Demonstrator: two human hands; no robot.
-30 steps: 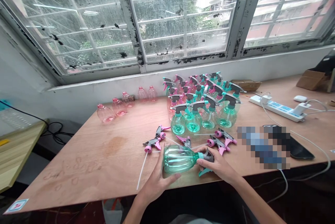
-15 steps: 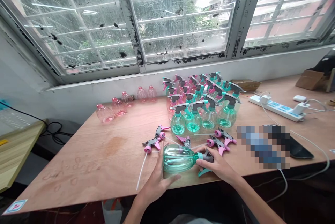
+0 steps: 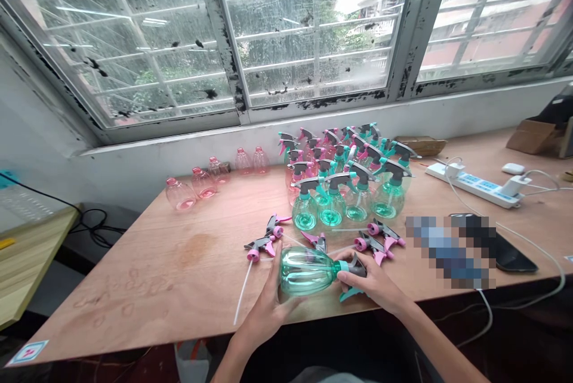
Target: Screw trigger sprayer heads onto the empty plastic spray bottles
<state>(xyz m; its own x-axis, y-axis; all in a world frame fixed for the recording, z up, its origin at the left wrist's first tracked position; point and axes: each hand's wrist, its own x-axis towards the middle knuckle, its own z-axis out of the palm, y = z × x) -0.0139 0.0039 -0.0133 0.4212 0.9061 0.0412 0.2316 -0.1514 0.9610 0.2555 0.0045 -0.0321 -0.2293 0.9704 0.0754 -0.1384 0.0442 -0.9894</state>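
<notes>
A clear green spray bottle (image 3: 307, 272) lies sideways between my hands, just above the near table edge. My left hand (image 3: 274, 302) is wrapped round its base. At the neck, my right hand (image 3: 369, 278) grips the grey and teal spray head (image 3: 357, 266); the teal trigger points down below the fingers. Several loose pink and grey spray heads (image 3: 258, 248) with white tubes lie around the bottle, some partly hidden behind it. Beyond them stand several bottles with heads fitted, green ones (image 3: 331, 211) in front and pink ones among them.
Pink bottles without heads (image 3: 179, 195) stand along the back left by the wall. To the right are a white power strip (image 3: 474, 185), a black phone (image 3: 514, 255), partly pixelated, and a charging cable. Cardboard (image 3: 528, 135) sits at the far right.
Almost nothing differs. The bottle and both hands keep the same hold, with only a very slight shift of the view.
</notes>
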